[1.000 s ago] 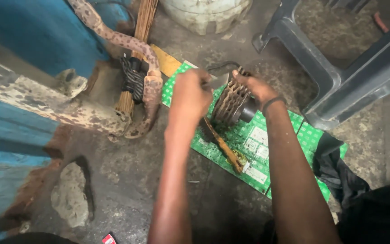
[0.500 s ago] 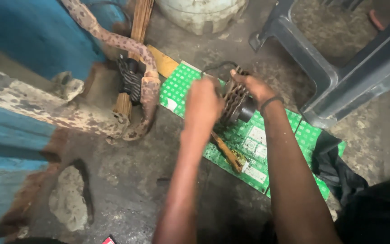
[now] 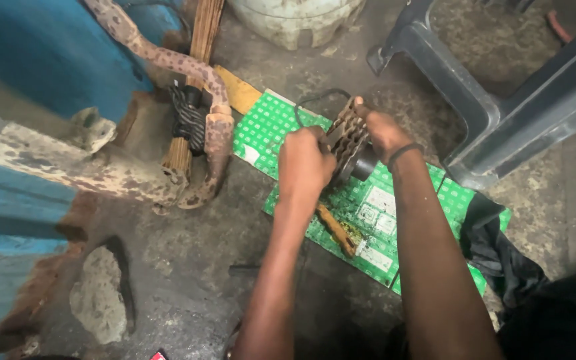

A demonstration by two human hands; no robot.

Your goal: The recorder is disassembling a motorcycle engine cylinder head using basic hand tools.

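Gripping the rusty stacked sprocket cluster, your left hand fists its near-left side; your right hand clasps its far-right edge.

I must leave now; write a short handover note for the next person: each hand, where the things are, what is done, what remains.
Left hand: closed in a fist against the near face of the rusty stacked metal gear cluster.
Right hand: gripping the cluster's far top edge, steadying it.
The cluster stands on the green printed cardboard sheet on the concrete floor. A brown wooden-handled tool lies on the sheet, untouched, just below the left hand.
Done: cluster set on the sheet and held by both hands.
Left: cannot tell how far the work on the cluster has gone; the left fist hides the contact.
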